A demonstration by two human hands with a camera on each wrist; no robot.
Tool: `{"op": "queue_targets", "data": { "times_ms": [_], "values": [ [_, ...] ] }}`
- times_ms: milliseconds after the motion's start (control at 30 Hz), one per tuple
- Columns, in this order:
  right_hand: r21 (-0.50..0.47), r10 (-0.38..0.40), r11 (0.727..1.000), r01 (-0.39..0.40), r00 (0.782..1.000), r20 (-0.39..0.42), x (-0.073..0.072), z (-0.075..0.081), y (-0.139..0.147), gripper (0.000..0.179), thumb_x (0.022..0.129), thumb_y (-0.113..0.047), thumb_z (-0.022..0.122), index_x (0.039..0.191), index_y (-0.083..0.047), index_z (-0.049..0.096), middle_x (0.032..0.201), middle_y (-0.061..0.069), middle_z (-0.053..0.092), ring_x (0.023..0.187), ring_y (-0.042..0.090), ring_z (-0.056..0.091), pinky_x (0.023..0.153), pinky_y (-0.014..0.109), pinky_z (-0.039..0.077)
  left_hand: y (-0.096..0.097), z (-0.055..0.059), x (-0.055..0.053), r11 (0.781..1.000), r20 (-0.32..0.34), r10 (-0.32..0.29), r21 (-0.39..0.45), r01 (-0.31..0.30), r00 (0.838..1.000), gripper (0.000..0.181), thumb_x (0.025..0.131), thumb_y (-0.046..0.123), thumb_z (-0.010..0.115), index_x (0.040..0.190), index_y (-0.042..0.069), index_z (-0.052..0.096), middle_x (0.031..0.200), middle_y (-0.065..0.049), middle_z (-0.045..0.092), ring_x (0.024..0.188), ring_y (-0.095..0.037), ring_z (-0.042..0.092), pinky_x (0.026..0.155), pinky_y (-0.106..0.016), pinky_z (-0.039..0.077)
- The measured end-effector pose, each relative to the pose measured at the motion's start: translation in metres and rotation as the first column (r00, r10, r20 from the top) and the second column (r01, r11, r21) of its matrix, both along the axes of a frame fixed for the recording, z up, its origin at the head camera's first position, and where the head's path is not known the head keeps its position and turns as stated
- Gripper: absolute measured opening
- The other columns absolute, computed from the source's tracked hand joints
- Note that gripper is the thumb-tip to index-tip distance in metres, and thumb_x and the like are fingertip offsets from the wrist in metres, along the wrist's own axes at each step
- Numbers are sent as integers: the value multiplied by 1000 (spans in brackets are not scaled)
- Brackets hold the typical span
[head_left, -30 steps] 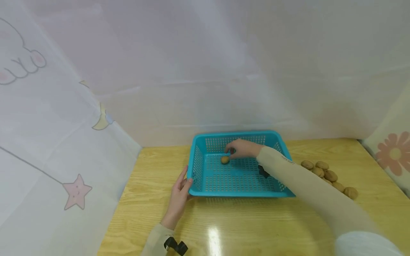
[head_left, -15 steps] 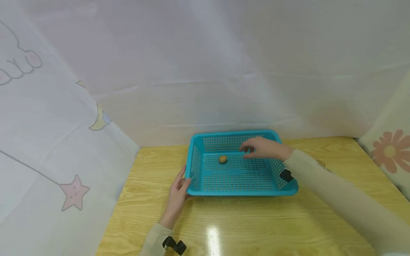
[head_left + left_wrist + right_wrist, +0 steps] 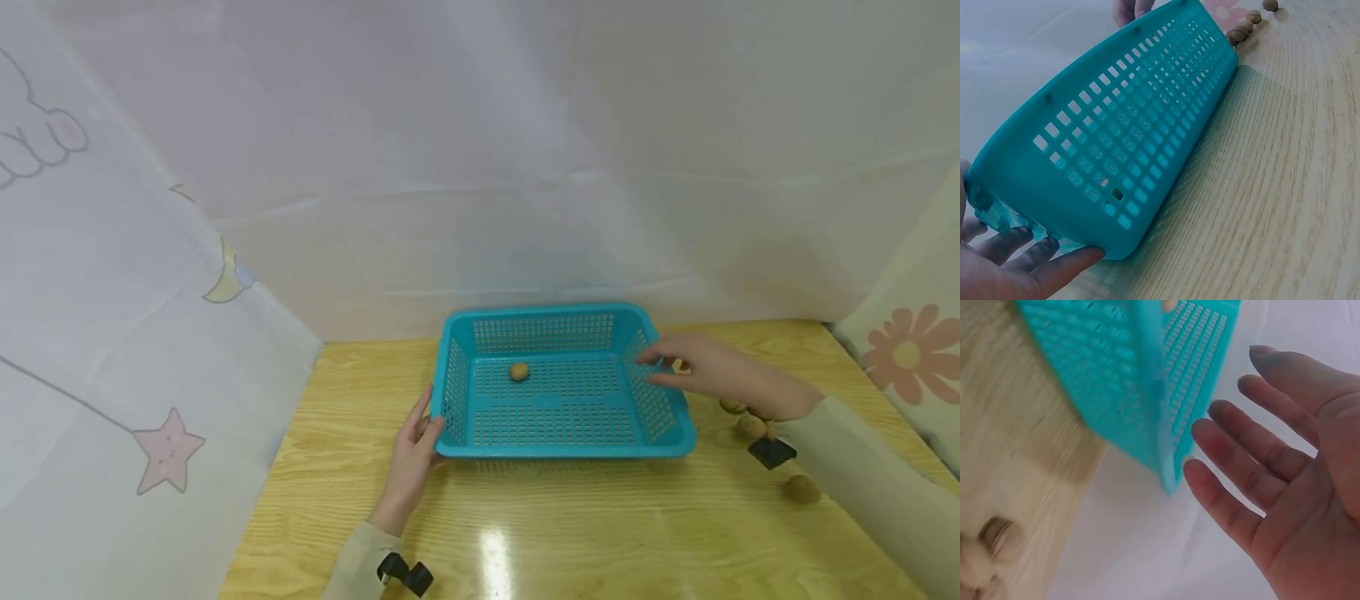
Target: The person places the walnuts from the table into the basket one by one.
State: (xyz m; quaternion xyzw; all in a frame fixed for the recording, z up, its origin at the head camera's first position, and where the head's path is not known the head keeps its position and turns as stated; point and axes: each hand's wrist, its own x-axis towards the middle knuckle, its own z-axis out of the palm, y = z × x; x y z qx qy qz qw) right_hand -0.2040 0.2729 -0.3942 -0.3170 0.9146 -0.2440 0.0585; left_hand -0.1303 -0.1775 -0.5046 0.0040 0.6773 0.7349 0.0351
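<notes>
Wooden table [image 3: 585, 525], left hand [image 3: 409, 462] gripping blue basket [image 3: 562, 452] holding apparent walnut [image 3: 519, 372], right hand [image 3: 716, 369] spread

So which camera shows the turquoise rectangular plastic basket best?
The head view, showing the turquoise basket almost whole, rim and inside. The left wrist view shows mostly its perforated outer side, close up; the right wrist view only part, cropped at the top.

Basket [image 3: 562, 452] smooth plast.; tbl [image 3: 585, 525] glossy wood w/ grain; walnuts [image 3: 802, 489] matt.
</notes>
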Motion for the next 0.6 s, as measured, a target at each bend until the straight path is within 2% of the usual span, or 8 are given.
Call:
{"op": "queue_targets", "data": {
  "times_ms": [167,267,433,533,600],
  "values": [
    [-9,-70,998,70,996,-52,23,-7,30,28,96,-14,76,123,-6,74,112,-2,69,92,9,63,70,28,56,0,0,0,1000,-8,5,-17,-5,1000,64,111,22,53,167,12,23,149,-31,51,125,-48,61,88,-45,62],
    [-39,-69,997,64,987,-142,33,-17,49,28,91,-6,79,118,-8,75,104,-6,67,86,0,58,63,23,50,-1,0,0,1000,-7,8,-19,-8,1000,63,111,22,53,167,14,25,149,-31,51,125,-48,61,89,-46,62],
    [-77,-96,994,81,973,-209,50,-31,74,28,89,-7,82,116,-9,75,98,-11,67,84,-6,57,60,21,50,-1,2,0,1000,-3,5,-20,-5,1000,62,111,21,52,167,15,24,148,-31,52,124,-48,62,89,-47,62],
    [-66,-99,994,86,965,-244,59,-40,87,31,86,-7,84,115,-6,74,94,-12,66,82,-7,56,61,23,52,-1,2,0,1000,4,2,-13,-2,1000,62,111,21,52,167,18,24,148,-29,53,125,-47,62,89,-47,62],
    [-47,-123,992,115,959,-255,64,-47,95,32,84,-7,85,114,-7,74,94,-12,67,83,-7,57,62,23,53,-1,2,0,1000,4,-1,-10,1,1000,61,111,22,52,167,20,26,149,-29,53,125,-47,61,89,-47,62]
  ]
}}
